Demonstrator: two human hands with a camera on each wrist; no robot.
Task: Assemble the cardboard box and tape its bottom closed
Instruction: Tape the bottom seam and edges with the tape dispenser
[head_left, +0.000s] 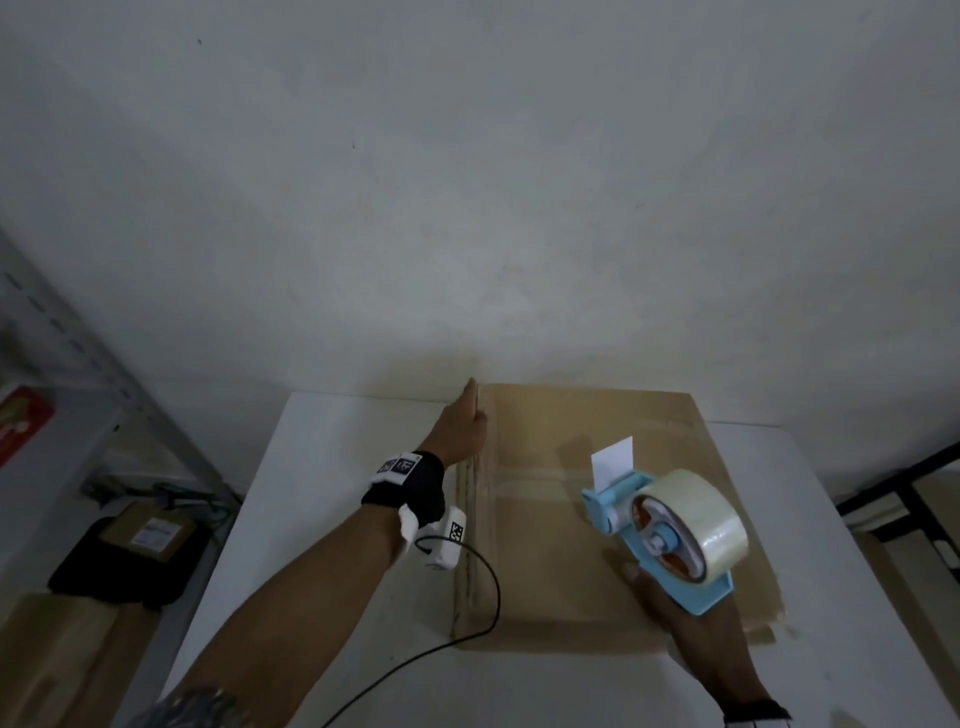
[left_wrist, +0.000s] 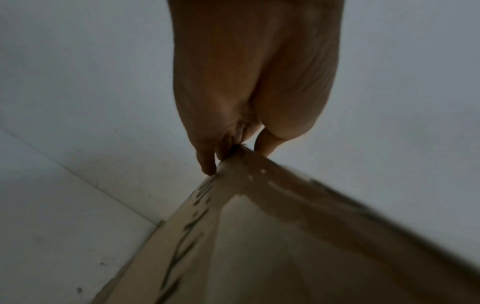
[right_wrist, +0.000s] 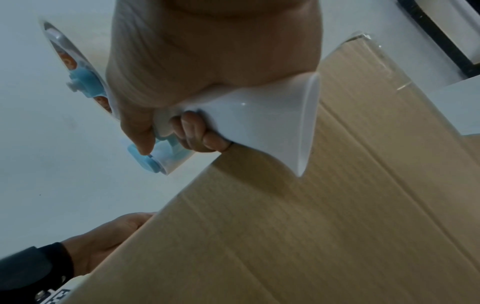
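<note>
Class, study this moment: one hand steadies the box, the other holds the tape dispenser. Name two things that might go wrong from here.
1. The left hand steadies only the far left corner of the cardboard box, so the box may slide under taping pressure.
2. The right hand holds the tape dispenser above the box, right of the centre seam; the tape could land off the seam.

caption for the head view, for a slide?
Left hand steadies the cardboard box at its far-left corner; right hand holds blue tape dispenser above it.

matt brown corrugated cardboard box (head_left: 597, 519), faintly ribbed. glossy smooth plastic tape dispenser (head_left: 670, 566), pale blue and white. shiny clear tape roll (head_left: 711, 525). smooth matt white table (head_left: 322, 467). black cloth wrist strap (head_left: 410, 488).
</note>
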